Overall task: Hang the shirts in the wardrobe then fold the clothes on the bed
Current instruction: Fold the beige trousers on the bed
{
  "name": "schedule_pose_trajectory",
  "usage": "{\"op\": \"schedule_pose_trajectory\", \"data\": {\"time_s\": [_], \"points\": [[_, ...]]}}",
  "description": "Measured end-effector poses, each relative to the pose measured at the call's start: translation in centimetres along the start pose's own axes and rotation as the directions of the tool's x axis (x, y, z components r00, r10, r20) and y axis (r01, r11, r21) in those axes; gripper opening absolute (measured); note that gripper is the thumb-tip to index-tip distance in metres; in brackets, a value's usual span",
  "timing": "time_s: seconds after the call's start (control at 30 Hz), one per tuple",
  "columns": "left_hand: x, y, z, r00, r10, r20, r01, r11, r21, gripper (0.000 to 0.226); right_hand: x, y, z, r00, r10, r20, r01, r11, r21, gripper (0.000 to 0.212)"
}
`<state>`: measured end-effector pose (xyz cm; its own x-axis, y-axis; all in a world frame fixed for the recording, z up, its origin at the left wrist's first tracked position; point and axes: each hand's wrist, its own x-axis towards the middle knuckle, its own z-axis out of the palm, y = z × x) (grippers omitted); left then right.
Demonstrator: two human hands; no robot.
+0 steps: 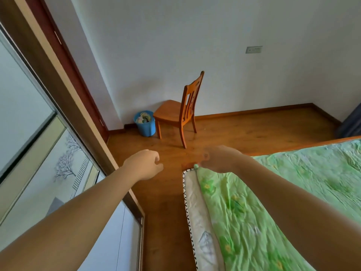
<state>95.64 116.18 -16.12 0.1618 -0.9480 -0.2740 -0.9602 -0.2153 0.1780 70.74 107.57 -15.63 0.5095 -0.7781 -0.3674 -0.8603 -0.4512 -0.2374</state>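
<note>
My left hand [144,164] hangs over the wooden floor between the wardrobe and the bed, fingers loosely curled and holding nothing. My right hand [219,159] is at the bed's near corner, blurred, and its curled fingers pinch the corner tip of the green flowered sheet [273,192]. The sheet lies wrinkled across the bed, and a white mattress edge [197,212] shows beside it. The wardrobe [58,169] fills the left side, with its sliding doors printed with trees. No shirts or loose clothes are in view.
A wooden chair [181,110] stands on the floor by the far wall, and a blue bucket [145,124] of small items sits beside it in the corner. A strip of wooden floor [166,212] runs between wardrobe and bed. A dark curtain [351,122] hangs at the far right.
</note>
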Motion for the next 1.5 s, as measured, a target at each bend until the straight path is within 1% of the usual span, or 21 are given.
{"op": "schedule_pose_trajectory", "data": {"time_s": [0.1, 0.27, 0.37, 0.43, 0.67, 0.77, 0.9, 1.03, 1.13, 1.23, 1.4, 1.5], "points": [[5.5, -0.1, -1.0, 0.999, 0.032, 0.016, -0.032, 0.999, 0.020, 0.043, 4.4, 0.7, -1.1, 1.000, 0.030, -0.004, -0.029, 0.999, 0.035, 0.038], [14.9, -0.8, -2.8, 0.996, 0.083, 0.018, -0.084, 0.995, 0.063, 0.045, 11.7, 2.3, -3.7, 0.994, 0.099, -0.055, -0.099, 0.995, 0.008, 0.044], [20.5, -1.0, -3.8, 0.992, 0.115, 0.050, -0.119, 0.988, 0.099, 0.046, 15.9, 3.4, -5.0, 0.984, 0.154, -0.088, -0.154, 0.988, 0.008, 0.045], [24.2, -0.9, -4.5, 0.989, 0.128, 0.068, -0.136, 0.984, 0.119, 0.045, 18.7, 4.1, -5.9, 0.981, 0.166, -0.097, -0.164, 0.986, 0.029, 0.045], [38.5, -0.3, -6.1, 0.972, 0.201, 0.120, -0.216, 0.968, 0.125, 0.041, 29.8, 8.1, -8.5, 0.970, 0.223, -0.099, -0.216, 0.973, 0.075, 0.047], [44.6, 0.3, -6.8, 0.969, 0.207, 0.136, -0.224, 0.966, 0.126, 0.041, 35.0, 10.6, -10.0, 0.963, 0.248, -0.104, -0.236, 0.965, 0.114, 0.045], [51.4, 0.5, -8.3, 0.968, 0.210, 0.138, -0.229, 0.964, 0.132, 0.039, 40.7, 13.3, -12.3, 0.954, 0.283, -0.095, -0.267, 0.951, 0.155, 0.045], [57.7, 0.8, -9.8, 0.953, 0.271, 0.139, -0.286, 0.952, 0.111, 0.035, 45.3, 15.0, -14.5, 0.943, 0.323, -0.075, -0.306, 0.935, 0.179, 0.047], [63.1, 1.5, -10.4, 0.931, 0.335, 0.148, -0.353, 0.928, 0.123, 0.039, 48.5, 16.5, -15.7, 0.927, 0.366, -0.079, -0.343, 0.915, 0.212, 0.049], [68.9, 2.7, -10.6, 0.894, 0.415, 0.171, -0.438, 0.890, 0.129, 0.037, 51.8, 18.3, -16.8, 0.902, 0.423, -0.086, -0.393, 0.888, 0.239, 0.051], [78.9, 5.2, -11.9, 0.825, 0.533, 0.189, -0.562, 0.811, 0.165, 0.043, 57.6, 21.6, -19.4, 0.819, 0.568, -0.079, -0.529, 0.801, 0.279, 0.050], [83.8, 6.8, -13.4, 0.794, 0.574, 0.202, -0.605, 0.777, 0.173, 0.042, 60.4, 23.3, -21.0, 0.769, 0.636, -0.059, -0.591, 0.743, 0.313, 0.050]]}}
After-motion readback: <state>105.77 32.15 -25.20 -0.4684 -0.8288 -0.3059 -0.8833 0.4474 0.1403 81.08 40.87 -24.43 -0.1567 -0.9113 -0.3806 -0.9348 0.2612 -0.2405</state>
